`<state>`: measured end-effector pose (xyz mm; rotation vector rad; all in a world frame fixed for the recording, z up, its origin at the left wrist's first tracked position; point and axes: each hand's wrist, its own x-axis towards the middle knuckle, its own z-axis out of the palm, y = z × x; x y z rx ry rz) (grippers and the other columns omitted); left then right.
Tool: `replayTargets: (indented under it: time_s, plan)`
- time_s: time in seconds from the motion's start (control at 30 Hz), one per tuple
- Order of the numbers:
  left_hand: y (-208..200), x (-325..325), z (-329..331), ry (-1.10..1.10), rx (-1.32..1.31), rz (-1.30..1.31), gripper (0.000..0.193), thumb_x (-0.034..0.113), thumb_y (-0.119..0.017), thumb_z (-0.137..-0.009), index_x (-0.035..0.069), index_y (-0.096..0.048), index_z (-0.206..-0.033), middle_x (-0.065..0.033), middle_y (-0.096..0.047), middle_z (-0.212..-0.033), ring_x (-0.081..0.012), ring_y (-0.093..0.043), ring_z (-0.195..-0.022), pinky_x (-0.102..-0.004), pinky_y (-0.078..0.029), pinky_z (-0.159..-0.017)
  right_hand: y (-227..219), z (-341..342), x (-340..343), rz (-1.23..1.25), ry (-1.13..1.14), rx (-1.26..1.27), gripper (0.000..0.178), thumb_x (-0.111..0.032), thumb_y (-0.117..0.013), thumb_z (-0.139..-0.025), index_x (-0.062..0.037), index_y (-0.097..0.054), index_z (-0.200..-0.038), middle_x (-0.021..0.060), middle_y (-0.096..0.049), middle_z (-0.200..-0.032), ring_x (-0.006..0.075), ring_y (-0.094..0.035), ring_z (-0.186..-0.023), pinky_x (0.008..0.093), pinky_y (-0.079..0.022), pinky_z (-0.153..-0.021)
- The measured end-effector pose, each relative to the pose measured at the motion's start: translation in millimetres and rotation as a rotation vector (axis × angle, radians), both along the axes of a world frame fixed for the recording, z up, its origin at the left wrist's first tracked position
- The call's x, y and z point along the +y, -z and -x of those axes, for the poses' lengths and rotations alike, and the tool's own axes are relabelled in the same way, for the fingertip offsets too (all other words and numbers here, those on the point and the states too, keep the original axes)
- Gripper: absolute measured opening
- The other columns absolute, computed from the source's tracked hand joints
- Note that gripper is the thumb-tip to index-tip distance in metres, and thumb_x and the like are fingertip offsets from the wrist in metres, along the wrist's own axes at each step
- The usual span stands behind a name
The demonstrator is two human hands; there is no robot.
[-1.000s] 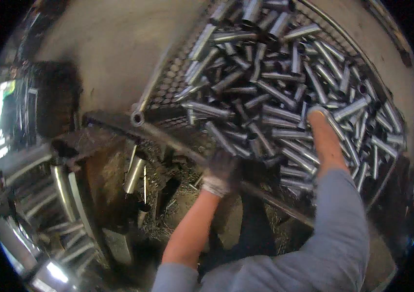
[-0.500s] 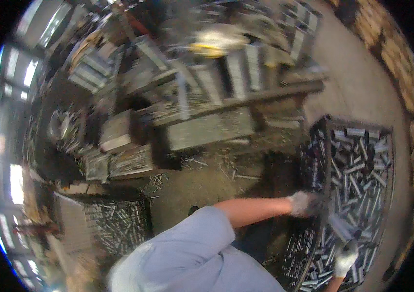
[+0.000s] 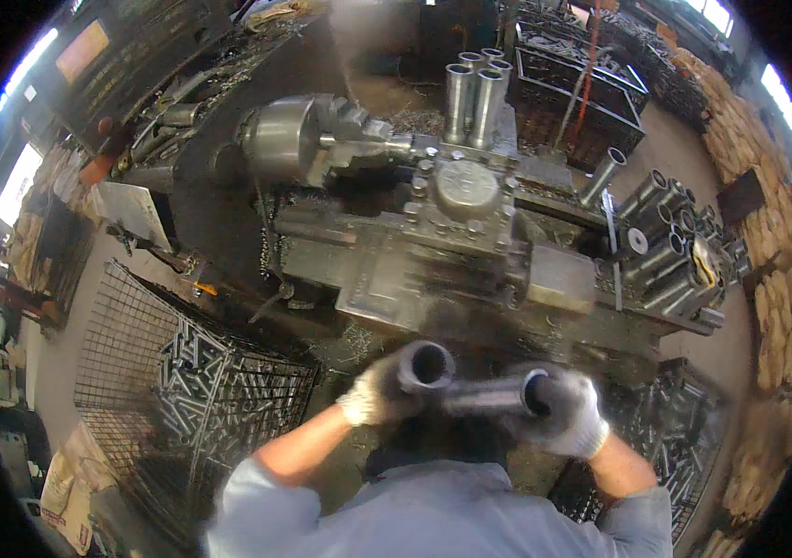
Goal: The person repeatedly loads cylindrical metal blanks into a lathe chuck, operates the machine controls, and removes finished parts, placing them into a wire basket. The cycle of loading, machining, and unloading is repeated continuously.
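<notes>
Both hands wear pale gloves with darkened fingers and are close together in front of a lathe (image 3: 386,251). My left hand (image 3: 379,386) is closed around a short metal tube (image 3: 429,365), its open end facing up. Another metal tube (image 3: 484,398) lies almost level, and my right hand (image 3: 565,407) grips it near its right end. The two tubes meet or nearly touch; which of the two I cannot tell. On the lathe, the chuck (image 3: 286,139) is at the left and the tool post (image 3: 467,191) in the middle.
Several tubes (image 3: 486,107) stand upright behind the tool post. More tubes (image 3: 665,251) crowd the lathe's right end. A wire basket (image 3: 126,349) of tubes stands at left, a bin of tubes (image 3: 670,432) at right. Stacked sacks (image 3: 768,372) line the far right.
The view has swung from the bin at the right to the lathe. Both hands have come away from the bin to in front of my body, each now with a tube.
</notes>
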<state>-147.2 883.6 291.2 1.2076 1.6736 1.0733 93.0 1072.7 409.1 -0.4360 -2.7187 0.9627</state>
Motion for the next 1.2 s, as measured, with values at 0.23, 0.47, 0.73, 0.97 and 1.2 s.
replayTargets:
  time_s: [0.23,0.47,0.73,0.97,1.2]
  plan:
    - [7.3,39.0,119.0,-0.659,-0.091,-0.101,0.041,0.009,-0.084,-0.076,0.003,-0.068,-0.113,-0.0043,-0.069,-0.107,-0.0182,-0.065,-0.100,-0.0350,-0.053,-0.095,19.1,115.2,26.0,-0.291,-0.002,0.009,0.028,-0.034,-0.080,-0.079,-0.0115,-0.073,-0.093,0.0138,-0.071,-0.094,0.0369,-0.071,-0.075,0.0472,-0.057,-0.063]
    - [65.6,95.7,159.4,-0.453,0.144,-0.330,0.071,0.014,-0.095,-0.070,0.007,-0.062,-0.133,-0.0099,-0.068,-0.129,-0.0250,-0.063,-0.121,-0.0406,-0.051,-0.108,2.6,154.6,39.5,-0.339,-0.099,-0.242,0.032,-0.035,-0.083,-0.079,-0.0106,-0.074,-0.098,0.0157,-0.070,-0.113,0.0352,-0.072,-0.084,0.0463,-0.060,-0.069]
    - [48.9,88.5,171.6,0.008,0.370,-0.332,0.073,0.026,-0.087,-0.083,0.005,-0.053,-0.145,-0.0177,-0.062,-0.142,-0.0317,-0.061,-0.130,-0.0409,-0.049,-0.111,-85.8,179.1,81.0,-0.091,-0.059,0.087,0.034,-0.019,-0.082,-0.072,-0.0059,-0.076,-0.103,0.0177,-0.076,-0.103,0.0334,-0.076,-0.090,0.0418,-0.061,-0.081]
    - [44.5,98.4,171.4,0.028,0.511,-0.348,0.083,0.027,-0.080,-0.084,0.005,-0.042,-0.154,-0.0212,-0.054,-0.150,-0.0368,-0.054,-0.137,-0.0498,-0.032,-0.115,-51.2,403.2,170.2,-0.440,0.040,-0.551,0.081,-0.044,-0.081,-0.069,-0.0022,-0.061,-0.136,0.0239,-0.076,-0.097,0.0383,-0.075,-0.088,0.0466,-0.059,-0.079]
    - [15.1,64.6,171.9,-0.066,0.247,-0.253,0.092,0.018,-0.093,-0.075,0.000,-0.045,-0.151,-0.0211,-0.059,-0.142,-0.0416,-0.064,-0.124,-0.0420,-0.054,-0.105,40.3,449.3,259.5,0.084,-0.271,-0.930,0.066,-0.032,-0.089,-0.074,0.0025,-0.066,-0.126,0.0161,-0.077,-0.105,0.0277,-0.076,-0.089,0.0391,-0.062,-0.069]
